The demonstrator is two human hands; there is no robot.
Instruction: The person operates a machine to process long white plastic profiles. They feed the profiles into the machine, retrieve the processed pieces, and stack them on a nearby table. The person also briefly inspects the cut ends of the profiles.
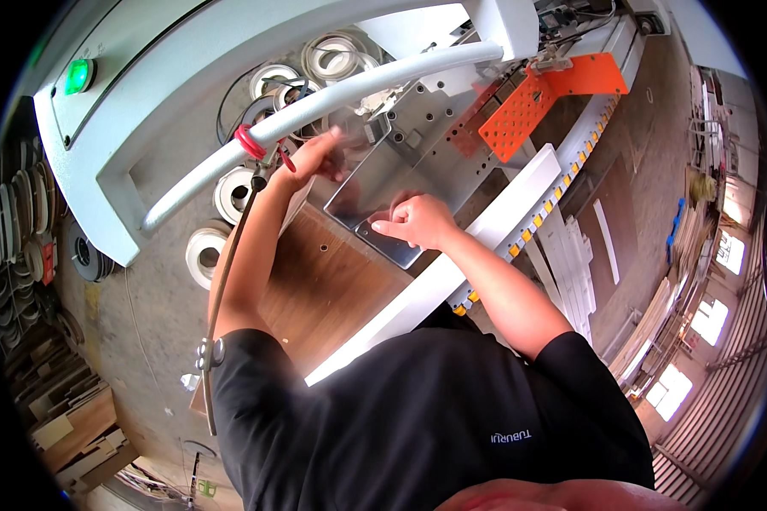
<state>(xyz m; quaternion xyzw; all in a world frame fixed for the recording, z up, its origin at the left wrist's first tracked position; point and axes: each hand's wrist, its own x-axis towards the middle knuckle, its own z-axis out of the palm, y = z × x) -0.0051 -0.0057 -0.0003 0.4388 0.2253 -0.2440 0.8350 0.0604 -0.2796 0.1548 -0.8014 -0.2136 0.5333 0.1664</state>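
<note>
My left hand (314, 162) is below the pale curved rail (375, 83), near the edge of a shiny metal plate (388, 183). Its fingers are smeared by motion, so I cannot tell whether they hold anything. My right hand (416, 223) is over the near part of the plate, fingers curled in and thumb pointing left. What lies inside those fingers, if anything, is hidden. Beneath my right forearm runs a long white board (383, 322), beside a conveyor track (554, 200) with yellow pads. A brown wood-grain panel (324, 285) lies between my arms.
An orange perforated bracket (516, 115) stands over the machine. White tape rolls (203, 255) sit to the left. A thin dark rod (230, 281) crosses my left arm from a red tie (249, 141). White strips (562, 264) lie at right. A green lamp (78, 77) glows.
</note>
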